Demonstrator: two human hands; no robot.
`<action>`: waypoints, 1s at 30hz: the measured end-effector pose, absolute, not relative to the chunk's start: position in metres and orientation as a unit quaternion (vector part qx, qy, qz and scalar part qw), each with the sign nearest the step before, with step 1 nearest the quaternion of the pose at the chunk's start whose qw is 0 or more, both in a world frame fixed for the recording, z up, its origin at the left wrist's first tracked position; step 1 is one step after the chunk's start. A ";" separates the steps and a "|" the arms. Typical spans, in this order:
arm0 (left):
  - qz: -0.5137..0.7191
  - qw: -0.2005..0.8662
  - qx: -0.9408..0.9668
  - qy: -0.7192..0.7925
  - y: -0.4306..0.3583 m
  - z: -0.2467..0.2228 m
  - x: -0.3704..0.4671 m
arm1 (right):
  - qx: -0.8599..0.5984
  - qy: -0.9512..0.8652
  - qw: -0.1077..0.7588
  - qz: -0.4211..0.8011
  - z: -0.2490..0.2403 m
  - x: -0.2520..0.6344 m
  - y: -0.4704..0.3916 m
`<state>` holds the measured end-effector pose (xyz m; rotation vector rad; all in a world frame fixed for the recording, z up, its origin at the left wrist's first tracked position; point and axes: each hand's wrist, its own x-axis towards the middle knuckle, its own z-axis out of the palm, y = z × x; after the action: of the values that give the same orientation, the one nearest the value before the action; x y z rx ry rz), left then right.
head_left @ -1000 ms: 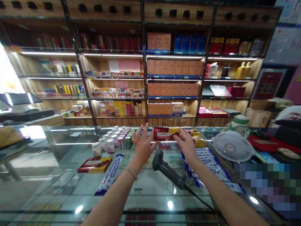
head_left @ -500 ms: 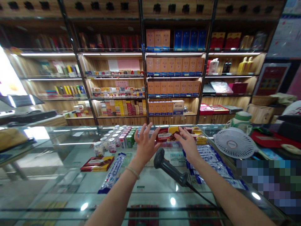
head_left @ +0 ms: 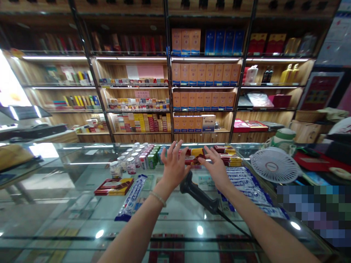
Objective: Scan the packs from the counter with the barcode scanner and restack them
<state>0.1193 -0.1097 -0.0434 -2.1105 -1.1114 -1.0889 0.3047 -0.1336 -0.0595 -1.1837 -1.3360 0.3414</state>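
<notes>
Both hands (head_left: 189,164) are bracketing a chocolate packet (head_left: 192,156).
Fingers are spreading half-open, apparently touching its ends; scanner (head_left: 199,194) is lying at six o'clock.

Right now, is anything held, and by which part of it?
Yes, the chocolate packet, by its ends: left hand at its left end, right hand at its right.

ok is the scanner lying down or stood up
Lying down. The scanner rests lengthwise along the glass counter, with no stand visible.
</notes>
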 end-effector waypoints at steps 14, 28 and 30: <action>-0.431 0.208 -0.762 -0.437 -0.114 -0.036 0.111 | -0.443 -0.740 0.479 0.164 -0.046 0.314 -0.155; -0.402 0.170 -0.830 -0.348 -0.121 -0.044 0.115 | -0.489 -0.688 0.482 0.233 -0.063 0.335 -0.128; -0.402 0.169 -0.833 -0.341 -0.120 -0.044 0.113 | -0.481 -0.678 0.494 0.254 -0.061 0.335 -0.128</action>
<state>0.1128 -0.1201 -0.0437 -2.3685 -0.9695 -1.1426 0.3348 -0.1281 -0.0614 -1.1659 -1.6435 0.6159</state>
